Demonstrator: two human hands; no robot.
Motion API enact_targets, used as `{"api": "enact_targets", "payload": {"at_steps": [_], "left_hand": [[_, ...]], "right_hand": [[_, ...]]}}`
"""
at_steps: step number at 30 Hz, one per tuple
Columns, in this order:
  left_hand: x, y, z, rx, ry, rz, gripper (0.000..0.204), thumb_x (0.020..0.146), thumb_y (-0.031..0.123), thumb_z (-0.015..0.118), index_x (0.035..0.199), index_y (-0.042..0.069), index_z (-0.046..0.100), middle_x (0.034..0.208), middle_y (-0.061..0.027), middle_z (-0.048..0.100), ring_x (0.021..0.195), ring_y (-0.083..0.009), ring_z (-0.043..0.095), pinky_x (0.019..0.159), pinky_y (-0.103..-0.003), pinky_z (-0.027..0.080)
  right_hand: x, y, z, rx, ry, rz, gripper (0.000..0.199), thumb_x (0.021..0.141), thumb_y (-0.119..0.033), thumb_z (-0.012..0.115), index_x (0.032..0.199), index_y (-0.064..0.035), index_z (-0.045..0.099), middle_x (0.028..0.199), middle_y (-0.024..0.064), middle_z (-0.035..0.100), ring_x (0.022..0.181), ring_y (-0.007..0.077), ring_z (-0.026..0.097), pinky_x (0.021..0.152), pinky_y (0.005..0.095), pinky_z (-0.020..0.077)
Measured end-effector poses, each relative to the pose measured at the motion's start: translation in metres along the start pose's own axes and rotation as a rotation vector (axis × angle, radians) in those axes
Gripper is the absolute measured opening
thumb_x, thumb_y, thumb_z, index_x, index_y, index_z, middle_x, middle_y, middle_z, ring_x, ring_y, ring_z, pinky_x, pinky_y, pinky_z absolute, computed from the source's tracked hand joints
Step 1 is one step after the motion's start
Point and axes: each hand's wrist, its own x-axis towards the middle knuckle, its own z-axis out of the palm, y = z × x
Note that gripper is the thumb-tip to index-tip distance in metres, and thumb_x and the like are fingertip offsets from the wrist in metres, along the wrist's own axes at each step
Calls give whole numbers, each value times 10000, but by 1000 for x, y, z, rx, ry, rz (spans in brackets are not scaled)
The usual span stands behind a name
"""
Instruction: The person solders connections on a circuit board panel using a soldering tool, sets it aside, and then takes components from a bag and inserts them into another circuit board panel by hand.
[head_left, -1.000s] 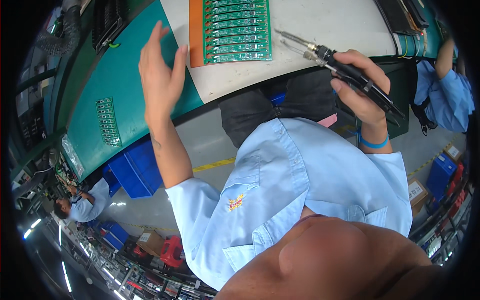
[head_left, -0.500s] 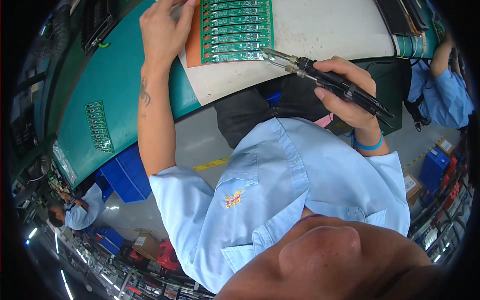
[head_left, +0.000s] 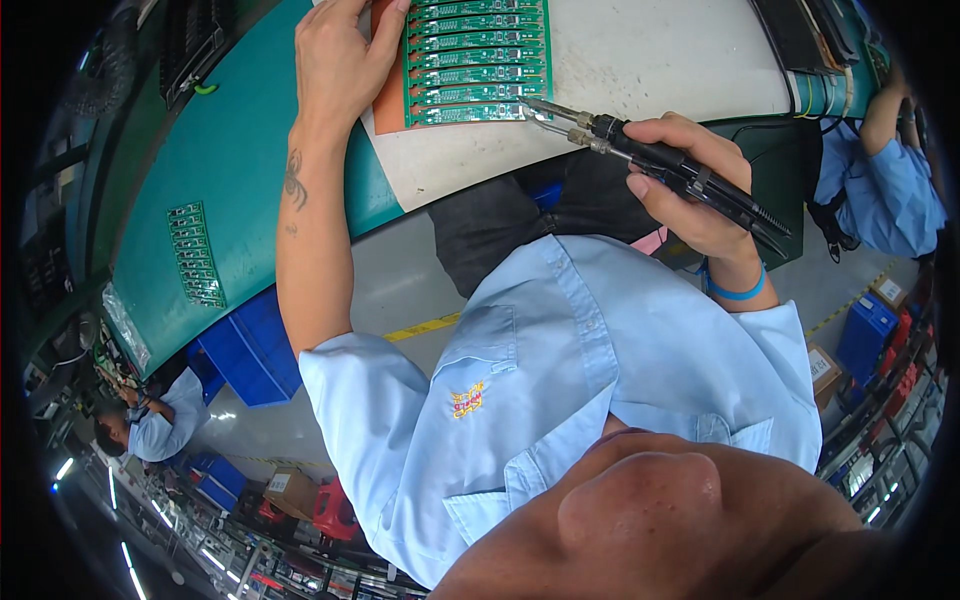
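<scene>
My right hand (head_left: 697, 180) is closed round black soldering tweezers (head_left: 665, 165). Their two metal tips come together at the lowest strip of a green circuit board panel (head_left: 475, 75), near its right side. That panel carries several strips and lies on an orange backing sheet (head_left: 391, 110). At its upper left is my left hand (head_left: 340, 50), thumb stretched toward the panel's edge. The other fingertips run out of the picture at the top, so what they touch is hidden.
Beneath the panel lies a whitish sheet (head_left: 640, 60) on a green mat (head_left: 250, 200). Another group of small circuit boards (head_left: 197, 255) rests farther left. Below the bench edge stands a blue bin (head_left: 250, 350). Other people (head_left: 885, 190) work at right and lower left.
My left hand has shifted a little to the right, and the panel sits very slightly farther right. The soldering tweezers stay almost in place, tips at the lowest strip.
</scene>
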Motion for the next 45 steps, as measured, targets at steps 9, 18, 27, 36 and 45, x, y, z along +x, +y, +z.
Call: {"api": "enact_targets", "payload": {"at_steps": [9, 18, 27, 36, 45], "left_hand": [[0, -1, 1, -61, -3, -9, 433, 915, 124, 735, 1310, -42, 674, 1137, -160, 784, 994, -344, 722, 923, -402, 557], [-2, -2, 6, -111, 32, 16, 432, 918, 108, 727, 1315, -50, 667, 1168, -181, 771, 1003, -347, 725, 927, -401, 562], [-2, 5, 5, -176, 11, -53, 424, 926, 106, 721, 1315, -53, 666, 1187, -183, 764, 1031, -345, 725, 946, -401, 562], [-1, 6, 6, -209, 21, -50, 420, 934, 112, 718, 1316, -55, 666, 1193, -186, 761, 1048, -345, 721, 955, -401, 559], [1, -3, 8, -106, 90, 114, 412, 984, 158, 682, 1333, -57, 647, 1248, -207, 732, 1080, -373, 696, 983, -418, 539]], "right_hand": [[2, -3, 0, -11, -9, 10, 455, 748, 21, 773, 1195, 67, 705, 880, 126, 699, 706, 180, 560, 661, 273, 424], [4, -1, -8, -33, 14, -48, 450, 726, 10, 785, 1173, 30, 740, 897, 93, 738, 682, 164, 588, 651, 257, 460], [4, 0, -1, -33, -12, -42, 457, 718, 11, 785, 1172, 39, 735, 871, 102, 722, 681, 171, 569, 645, 266, 443], [4, 0, -5, -50, -13, -57, 445, 731, 15, 777, 1172, 51, 725, 864, 114, 709, 685, 180, 555, 653, 271, 428], [26, 12, -31, -193, 364, -95, 411, 797, 44, 790, 1203, 12, 741, 975, 91, 763, 813, 170, 671, 792, 263, 553]]}}
